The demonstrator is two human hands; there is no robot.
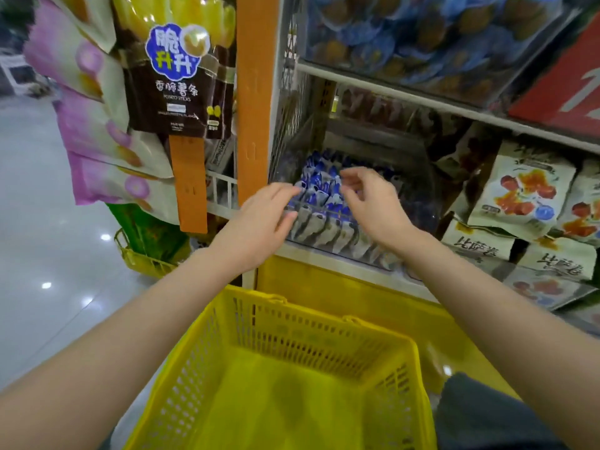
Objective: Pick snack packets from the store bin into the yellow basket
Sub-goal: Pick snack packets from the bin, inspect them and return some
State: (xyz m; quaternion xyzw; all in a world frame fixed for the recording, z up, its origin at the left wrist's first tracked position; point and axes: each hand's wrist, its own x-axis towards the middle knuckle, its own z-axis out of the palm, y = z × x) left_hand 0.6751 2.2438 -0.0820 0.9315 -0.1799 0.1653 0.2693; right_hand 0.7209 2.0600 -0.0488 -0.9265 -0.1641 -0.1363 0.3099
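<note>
A clear store bin [418, 190] on the shelf holds several small blue-and-white snack packets [319, 190] standing in rows. My left hand [263, 219] reaches over the bin's front edge, fingers straight, tips touching the packets at the left. My right hand [370, 203] hovers over the packets with its fingers loosely curled and nothing in them. Below both arms stands the yellow basket [227, 329] with perforated walls; its inside shows only the yellow floor.
Hanging bags of potato sticks [175, 76] and an orange strip [256, 92] hang to the left of the bin. Pale snack bags [526, 193] fill the shelf to the right, blue packets [422, 34] the shelf above. Another yellow basket [143, 258] sits on the floor at left.
</note>
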